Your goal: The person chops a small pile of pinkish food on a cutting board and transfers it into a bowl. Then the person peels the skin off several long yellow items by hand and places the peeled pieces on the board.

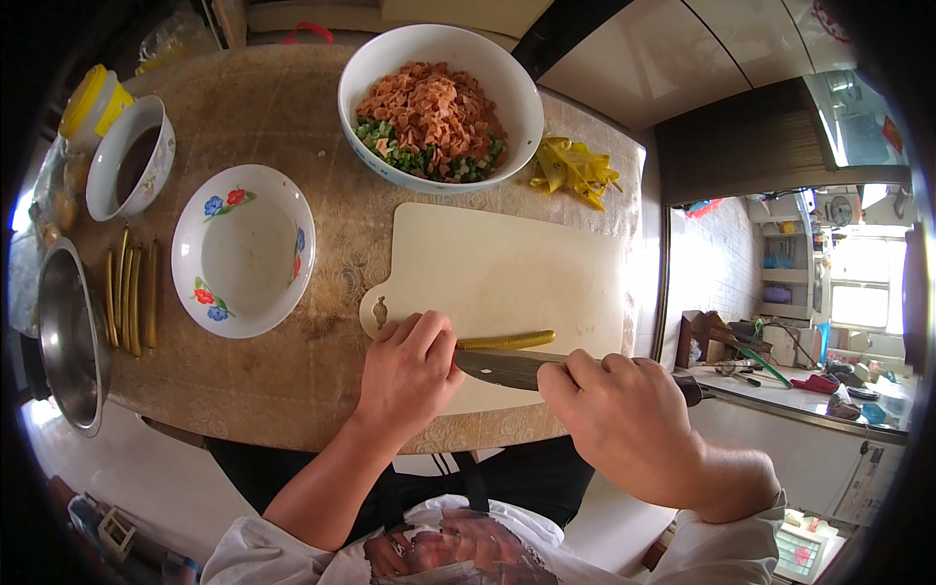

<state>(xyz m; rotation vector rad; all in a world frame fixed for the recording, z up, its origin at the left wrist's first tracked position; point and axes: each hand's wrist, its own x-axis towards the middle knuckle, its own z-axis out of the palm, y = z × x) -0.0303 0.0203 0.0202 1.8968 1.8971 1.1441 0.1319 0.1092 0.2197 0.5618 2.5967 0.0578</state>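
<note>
A ham sausage in a golden wrapper (515,341) lies along the lower part of a cream cutting board (504,270). My left hand (411,362) grips its left end, which the fingers hide. In my right hand (618,413) is a kitchen knife (504,370) with a dark handle. Its blade points left, just on my side of the sausage, and the tip reaches my left fingers. Whether the edge touches the wrapper cannot be made out. Beyond the board, a large white bowl (526,135) contains chopped pink sausage pieces (431,102) over chopped green vegetables (468,167).
Crumpled yellow wrappers (576,170) lie right of the large bowl. To the left are a flowered white dish (248,256), several wrapped sausages (131,296), a steel basin (69,336), a bowl of dark liquid (139,161) and a yellow-lidded tub (91,102). The table's curved edge (292,431) runs before me.
</note>
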